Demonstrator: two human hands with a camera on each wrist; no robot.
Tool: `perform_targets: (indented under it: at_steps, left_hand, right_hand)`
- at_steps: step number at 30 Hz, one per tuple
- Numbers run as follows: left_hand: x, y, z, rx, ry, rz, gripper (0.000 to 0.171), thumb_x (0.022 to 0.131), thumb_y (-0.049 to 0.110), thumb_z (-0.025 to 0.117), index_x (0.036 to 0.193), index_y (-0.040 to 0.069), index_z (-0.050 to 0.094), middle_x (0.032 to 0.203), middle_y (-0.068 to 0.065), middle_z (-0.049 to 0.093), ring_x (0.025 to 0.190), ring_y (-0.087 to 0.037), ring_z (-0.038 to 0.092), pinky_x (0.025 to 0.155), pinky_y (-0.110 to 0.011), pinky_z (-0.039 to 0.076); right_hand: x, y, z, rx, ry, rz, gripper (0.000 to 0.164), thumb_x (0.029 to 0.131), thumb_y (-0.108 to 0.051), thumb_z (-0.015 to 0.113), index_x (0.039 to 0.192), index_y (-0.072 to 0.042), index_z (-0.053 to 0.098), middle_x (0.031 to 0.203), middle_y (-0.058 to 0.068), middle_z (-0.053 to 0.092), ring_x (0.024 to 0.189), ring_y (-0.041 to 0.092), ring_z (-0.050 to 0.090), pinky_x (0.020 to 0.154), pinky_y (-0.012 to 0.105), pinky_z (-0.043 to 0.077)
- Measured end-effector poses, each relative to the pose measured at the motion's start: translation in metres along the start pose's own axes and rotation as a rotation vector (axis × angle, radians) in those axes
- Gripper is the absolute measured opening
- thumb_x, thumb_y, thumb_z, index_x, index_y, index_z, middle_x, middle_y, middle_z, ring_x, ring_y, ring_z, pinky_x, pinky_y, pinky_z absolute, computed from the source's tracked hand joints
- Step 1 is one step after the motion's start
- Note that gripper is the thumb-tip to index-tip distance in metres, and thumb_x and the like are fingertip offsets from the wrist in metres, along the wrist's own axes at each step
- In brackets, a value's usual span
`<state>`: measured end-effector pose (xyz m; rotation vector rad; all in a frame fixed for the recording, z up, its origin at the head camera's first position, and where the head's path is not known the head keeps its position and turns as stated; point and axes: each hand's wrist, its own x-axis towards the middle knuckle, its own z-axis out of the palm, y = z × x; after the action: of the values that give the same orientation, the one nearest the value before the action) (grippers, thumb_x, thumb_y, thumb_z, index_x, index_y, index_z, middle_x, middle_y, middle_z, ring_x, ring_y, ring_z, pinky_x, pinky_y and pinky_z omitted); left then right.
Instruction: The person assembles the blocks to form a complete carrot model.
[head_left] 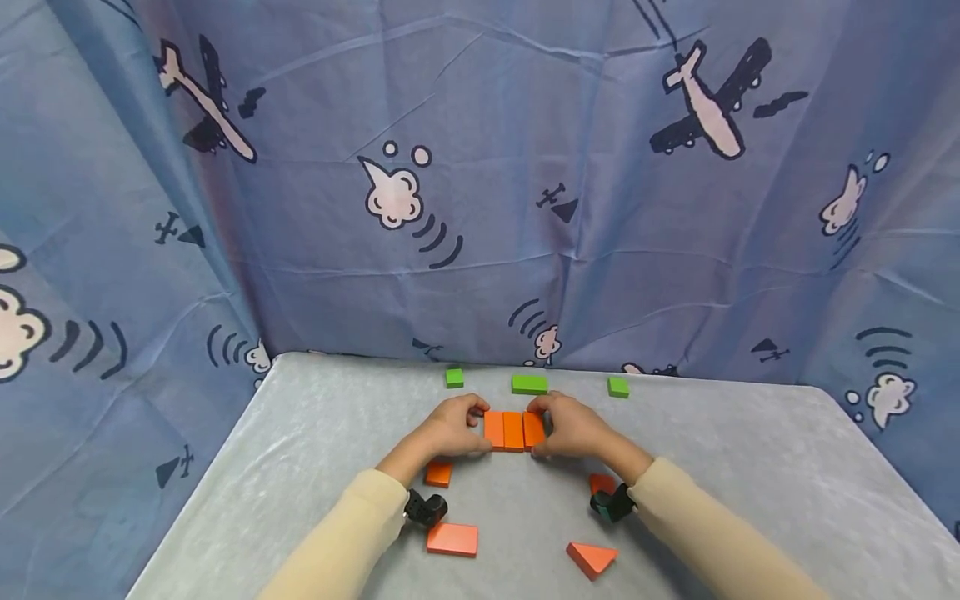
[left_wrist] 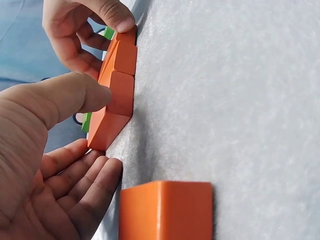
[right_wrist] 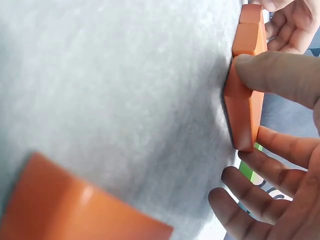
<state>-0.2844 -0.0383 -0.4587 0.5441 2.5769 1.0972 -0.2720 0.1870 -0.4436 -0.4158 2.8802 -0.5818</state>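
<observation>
Three orange blocks stand side by side in a row at the middle of the table. My left hand holds the left block, thumb on its near face and fingertips by its far end. At the other end of the row, my right hand pinches the right block between thumb and index finger. The middle block sits between these two, with a thin gap showing on its right. In the right wrist view, the right block stands slightly angled to the row.
Behind the row lie a small green block, a longer green block and another small one. Nearer are orange blocks by the left wrist and right wrist, a rectangular block and a triangular block.
</observation>
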Motion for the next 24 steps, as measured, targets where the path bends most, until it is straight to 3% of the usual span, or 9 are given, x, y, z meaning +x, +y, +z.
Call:
perform_targets:
  at_steps: [24]
  left_hand:
    - [0.0008,-0.0022,-0.0018,-0.032,-0.004,-0.016,0.051,0.074,0.016,0.081,0.119,0.012,0.06,0.12,-0.004,0.061,0.099,-0.016,0.057,0.085,-0.033,0.049]
  right_hand:
    - [0.0052,-0.0015,-0.0027,-0.051,-0.025,-0.045,0.061,0.064,-0.028,0.088,0.117,-0.011,0.063,0.105,0.004,0.06,0.088,0.016,0.054,0.083,0.037,0.05]
